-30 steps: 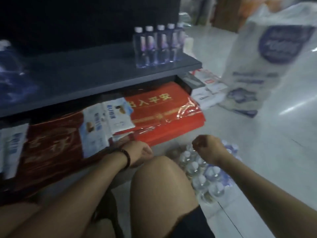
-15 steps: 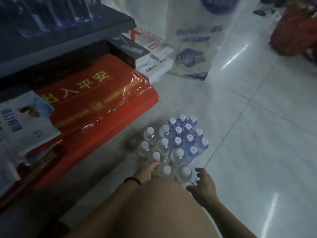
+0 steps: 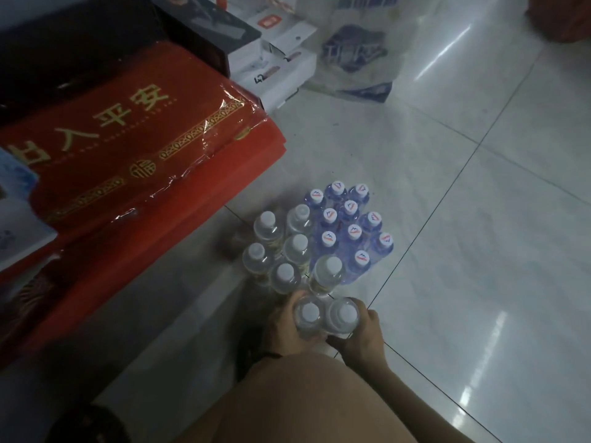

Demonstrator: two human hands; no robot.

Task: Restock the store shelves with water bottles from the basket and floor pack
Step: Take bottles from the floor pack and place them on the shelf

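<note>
Water bottles, two, clear plastic with plain white caps (image 3: 311, 314): upright, side by side, nearest the knee. The left hand (image 3: 286, 330) grips one and the right hand (image 3: 363, 342) grips the other. Six more clear bottles (image 3: 299, 244) stand just beyond on the pale tiled floor (image 3: 479, 251), touching a blue-tinted pack (image 3: 348, 228) (logo caps). Red plastic-wrapped mat (image 3: 128, 139) to the left.

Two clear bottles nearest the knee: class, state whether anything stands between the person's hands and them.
Nothing visible does. The left hand and right hand grip the two clear bottles from either side.
</note>
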